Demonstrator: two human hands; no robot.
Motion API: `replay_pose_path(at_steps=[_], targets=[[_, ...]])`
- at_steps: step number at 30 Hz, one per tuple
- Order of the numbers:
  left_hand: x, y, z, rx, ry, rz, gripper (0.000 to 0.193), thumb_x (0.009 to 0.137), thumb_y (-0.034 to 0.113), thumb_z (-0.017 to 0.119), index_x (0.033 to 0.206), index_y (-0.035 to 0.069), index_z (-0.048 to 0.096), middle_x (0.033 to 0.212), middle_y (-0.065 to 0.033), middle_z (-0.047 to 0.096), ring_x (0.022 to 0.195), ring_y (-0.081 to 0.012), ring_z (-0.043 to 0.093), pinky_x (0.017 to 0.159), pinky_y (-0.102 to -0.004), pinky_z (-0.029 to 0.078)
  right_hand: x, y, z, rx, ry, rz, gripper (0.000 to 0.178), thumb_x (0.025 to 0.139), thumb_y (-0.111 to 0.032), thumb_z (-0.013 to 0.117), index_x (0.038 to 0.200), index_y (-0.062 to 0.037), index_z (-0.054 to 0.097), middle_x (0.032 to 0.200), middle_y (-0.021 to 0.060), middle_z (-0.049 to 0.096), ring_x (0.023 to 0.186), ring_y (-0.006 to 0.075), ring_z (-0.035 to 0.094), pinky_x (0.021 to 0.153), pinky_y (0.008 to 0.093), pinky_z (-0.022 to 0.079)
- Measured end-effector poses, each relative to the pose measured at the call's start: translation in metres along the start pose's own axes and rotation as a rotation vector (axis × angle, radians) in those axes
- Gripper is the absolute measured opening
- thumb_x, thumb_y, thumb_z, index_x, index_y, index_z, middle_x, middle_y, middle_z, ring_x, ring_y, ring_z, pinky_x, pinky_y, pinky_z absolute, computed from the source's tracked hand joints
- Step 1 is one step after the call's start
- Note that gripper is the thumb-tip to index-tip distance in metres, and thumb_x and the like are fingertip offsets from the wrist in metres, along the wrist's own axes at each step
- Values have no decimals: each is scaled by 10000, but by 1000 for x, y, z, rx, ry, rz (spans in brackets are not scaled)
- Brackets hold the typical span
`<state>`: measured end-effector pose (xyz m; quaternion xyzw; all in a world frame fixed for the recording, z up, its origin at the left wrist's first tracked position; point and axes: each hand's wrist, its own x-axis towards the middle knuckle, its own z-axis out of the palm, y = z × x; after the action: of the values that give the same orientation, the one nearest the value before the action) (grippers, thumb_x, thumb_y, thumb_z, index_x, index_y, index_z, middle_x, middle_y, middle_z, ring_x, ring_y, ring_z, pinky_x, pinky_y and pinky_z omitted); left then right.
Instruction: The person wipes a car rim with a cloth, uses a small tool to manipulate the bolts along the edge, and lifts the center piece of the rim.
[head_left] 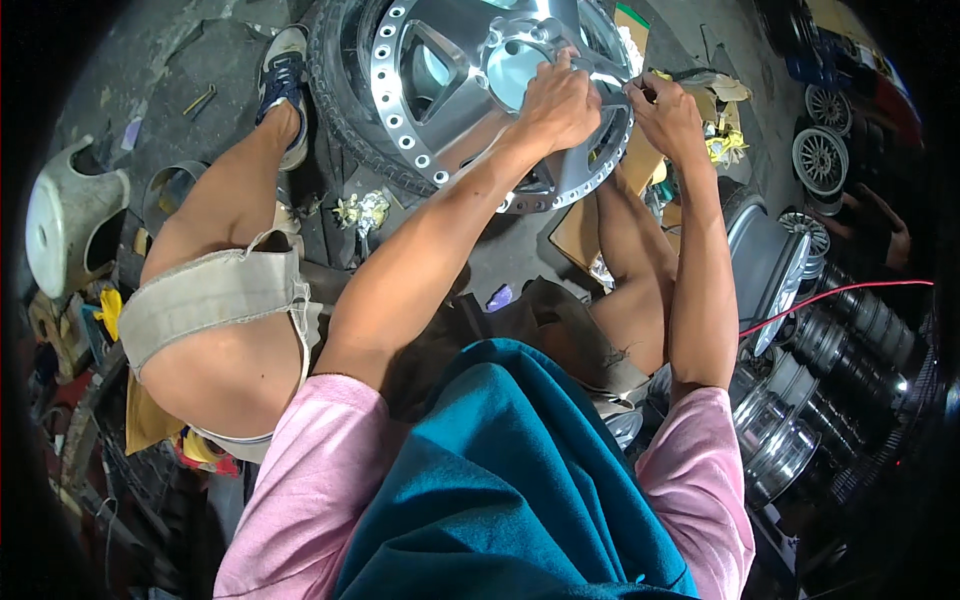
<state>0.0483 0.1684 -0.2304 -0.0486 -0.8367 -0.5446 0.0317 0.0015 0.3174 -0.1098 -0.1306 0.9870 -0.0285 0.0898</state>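
Note:
A silver alloy wheel rim (465, 110) with bright spokes and a ring of bolt holes lies face up between my legs, on top of a black tyre (345, 110). My left hand (560, 105) presses on a spoke beside the hub opening, its fingers bent and close together. Whatever is under those fingertips is hidden. At the right edge of the rim, my right hand (668, 118) is closed in a pinch. The small thing between its thumb and fingers is too hard to make out.
A pale plastic stool (45, 230) stands at the left. Cardboard (578, 240) and crumpled wrappings lie right of the rim. Another wheel (760, 265), a red cable (850, 288) and several stacked rims (785, 440) are farther right. Crumpled foil (362, 210) lies near my left leg.

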Motion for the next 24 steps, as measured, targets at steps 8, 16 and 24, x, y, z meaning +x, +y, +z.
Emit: replay_pose_path(at_steps=[8, 16, 24], targets=[[-1, 0, 1, -59, 67, 9, 263, 883, 208, 613, 980, -5, 731, 1475, -377, 463, 1246, -507, 543, 1089, -499, 407, -2, 0, -7, 74, 44, 50, 312, 918, -335, 634, 1004, -63, 759, 909, 244, 723, 901, 451, 699, 836, 486, 552], [-1, -1, -10, -19, 65, 3, 274, 901, 198, 588, 1017, -6, 730, 1362, -303, 597, 1215, -494, 564, 1077, -507, 439, 0, 4, -6, 67, 35, 62, 321, 921, -349, 627, 1020, -75, 762, 905, 228, 731, 902, 436, 704, 834, 475, 549], [9, -7, -21, -41, 87, -248, 369, 889, 170, 605, 1202, -23, 642, 1171, -274, 662, 1133, -435, 616, 1008, -507, 486, -2, -5, -7, 71, 13, 71, 314, 923, -338, 622, 1023, -76, 763, 913, 211, 738, 897, 423, 709, 827, 469, 550]])
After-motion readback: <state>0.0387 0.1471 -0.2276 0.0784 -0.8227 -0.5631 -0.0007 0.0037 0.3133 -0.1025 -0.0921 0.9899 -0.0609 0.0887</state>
